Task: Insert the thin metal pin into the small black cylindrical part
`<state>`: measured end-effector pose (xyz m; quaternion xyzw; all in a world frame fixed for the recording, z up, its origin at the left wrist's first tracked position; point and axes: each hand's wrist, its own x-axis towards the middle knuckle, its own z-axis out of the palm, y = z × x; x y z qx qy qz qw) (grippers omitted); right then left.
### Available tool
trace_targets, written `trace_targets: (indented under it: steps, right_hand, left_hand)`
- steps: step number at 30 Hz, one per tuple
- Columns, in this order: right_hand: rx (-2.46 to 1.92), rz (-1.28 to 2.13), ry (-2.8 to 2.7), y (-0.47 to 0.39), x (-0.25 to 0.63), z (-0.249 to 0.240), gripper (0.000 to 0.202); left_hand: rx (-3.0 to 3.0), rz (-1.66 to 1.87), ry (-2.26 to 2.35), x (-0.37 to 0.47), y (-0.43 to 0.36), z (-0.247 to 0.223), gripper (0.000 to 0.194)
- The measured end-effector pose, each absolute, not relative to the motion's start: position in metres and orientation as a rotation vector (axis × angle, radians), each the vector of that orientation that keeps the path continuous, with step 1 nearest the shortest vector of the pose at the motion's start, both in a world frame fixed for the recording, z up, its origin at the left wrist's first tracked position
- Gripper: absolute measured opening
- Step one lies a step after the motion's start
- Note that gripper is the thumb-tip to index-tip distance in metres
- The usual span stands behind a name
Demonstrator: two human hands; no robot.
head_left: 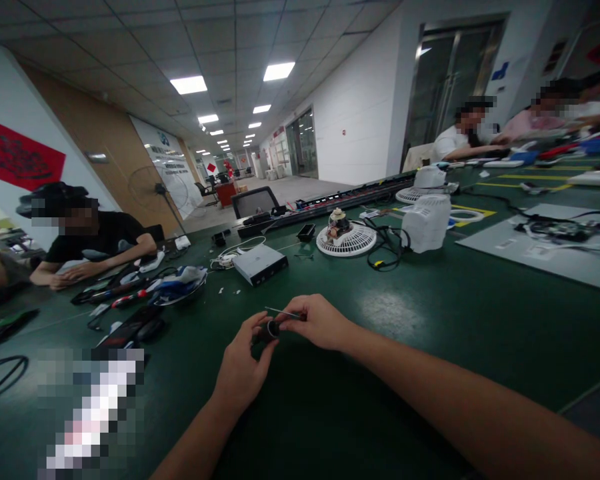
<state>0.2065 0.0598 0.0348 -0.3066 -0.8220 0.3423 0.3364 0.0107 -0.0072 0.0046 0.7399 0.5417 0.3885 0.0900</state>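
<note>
Just above the green table [405, 360], my left hand [243, 367] grips a small dark round part [269, 331] between thumb and fingers; a light ring shows on it. To its right, my right hand [320, 321] is closed on a thin metal tool [284, 311], whose shaft points left over the dark part. My right fingertips are close to the part's right side; whether they touch it cannot be made out. Both hands are close together near the middle of the view.
Beyond my hands stand a silver box-shaped drive [261, 264], a round white fan grille [347, 239] and a white housing [427, 223]. Cables and tools lie at the left beside a bowl [183, 285]. A grey panel [550, 243] is at the right. People sit at left and far right.
</note>
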Motion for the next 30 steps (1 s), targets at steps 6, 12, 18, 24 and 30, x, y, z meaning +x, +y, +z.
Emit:
trace_targets:
  steps: [6, 12, 18, 24, 30]
  right_hand:
    - [-0.787, 0.804, -2.158, 0.057, 0.207, 0.039, 0.008]
    - [-0.818, 0.855, -2.166, 0.061, 0.207, 0.032, 0.006]
    - [-0.870, 0.917, -2.157, 0.055, 0.204, 0.030, 0.012]
    - [-0.964, 1.389, -1.934, 0.059, 0.195, 0.018, 0.020]
    - [-0.976, 1.589, -1.790, 0.063, 0.190, 0.006, 0.028]
  left_hand:
    - [2.289, 1.196, 1.483, 0.008, -0.009, 0.001, 0.051]
    - [2.340, 1.214, 1.456, 0.008, -0.008, 0.002, 0.049]
    - [2.446, 1.189, 1.407, 0.009, -0.010, 0.008, 0.044]
    - [2.460, 1.168, 1.399, 0.010, -0.011, 0.010, 0.031]
    - [2.506, 1.017, 1.499, 0.015, -0.010, 0.009, 0.018]
